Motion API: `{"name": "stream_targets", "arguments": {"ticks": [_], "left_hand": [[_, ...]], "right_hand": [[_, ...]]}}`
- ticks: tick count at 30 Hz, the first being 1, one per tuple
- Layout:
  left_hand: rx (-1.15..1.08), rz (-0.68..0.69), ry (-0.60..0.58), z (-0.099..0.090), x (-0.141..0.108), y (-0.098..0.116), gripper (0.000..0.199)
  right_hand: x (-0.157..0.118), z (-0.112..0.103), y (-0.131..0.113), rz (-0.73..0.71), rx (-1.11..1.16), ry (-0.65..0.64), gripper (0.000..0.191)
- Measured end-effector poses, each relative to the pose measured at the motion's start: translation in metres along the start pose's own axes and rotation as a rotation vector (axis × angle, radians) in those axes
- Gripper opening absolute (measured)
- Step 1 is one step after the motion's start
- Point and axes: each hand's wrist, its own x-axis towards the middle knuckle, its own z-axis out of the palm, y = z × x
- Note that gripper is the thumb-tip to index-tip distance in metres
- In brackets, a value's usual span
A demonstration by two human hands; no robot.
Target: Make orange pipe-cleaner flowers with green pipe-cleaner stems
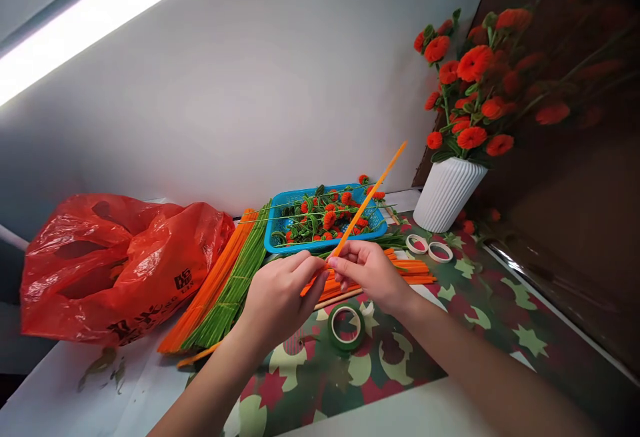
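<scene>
Orange, one fuzzy stem (371, 197) is pinched by two hands (283, 285) (373, 273) near one green tape roll (345, 343).

Left hand (284, 285) just beside right hand (371, 272) (both in a pinch).

My left hand (285, 285) and right hand (369, 272) pinch an orange chenille stem (375, 190); far side, a blue basket (313, 246).

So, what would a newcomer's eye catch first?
Probably the orange-red flowers in the ribbed white vase at right. Next, the red plastic bag at left. In the middle, an orange stick slants up where the person's left grip and right grip meet, in front of a blue basket.
</scene>
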Motion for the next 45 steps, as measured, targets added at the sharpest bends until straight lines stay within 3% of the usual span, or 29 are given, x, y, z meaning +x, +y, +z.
{"name": "stream_targets", "arguments": {"ticks": [10, 17, 22, 26, 31, 37, 41, 45], "left_hand": [[-0.392, -0.234, 0.041, 0.004, -0.001, 0.011, 0.021], [-0.377, -0.294, -0.014, 0.006, 0.001, 0.020, 0.029], [-0.436, -0.248, -0.060, -0.006, 0.003, 0.022, 0.028], [-0.424, -0.134, -0.081, -0.014, 0.001, 0.023, 0.024], [-0.446, -0.080, -0.096, -0.011, -0.004, 0.034, 0.025], [-0.570, -0.170, -0.048, 0.007, -0.014, 0.061, 0.027], [-0.687, -0.241, -0.174, 0.017, -0.015, 0.062, 0.020], [-0.789, -0.302, -0.257, 0.023, -0.014, 0.055, 0.019]], "right_hand": [[-0.005, 0.017, 0.025, -0.225, 0.010, 0.193, 0.030], [-0.010, 0.015, 0.044, -0.460, -0.369, 0.375, 0.022], [-0.016, 0.015, 0.036, -0.576, -0.478, 0.354, 0.023], [-0.026, 0.017, 0.034, -0.602, -0.394, 0.348, 0.023], [-0.043, 0.016, 0.045, -0.634, -0.275, 0.458, 0.020], [-0.060, 0.018, 0.060, -0.615, -0.218, 0.655, 0.022], [-0.066, 0.020, 0.067, -0.565, -0.163, 0.714, 0.026], [-0.069, 0.020, 0.072, -0.531, -0.112, 0.694, 0.026]]}}
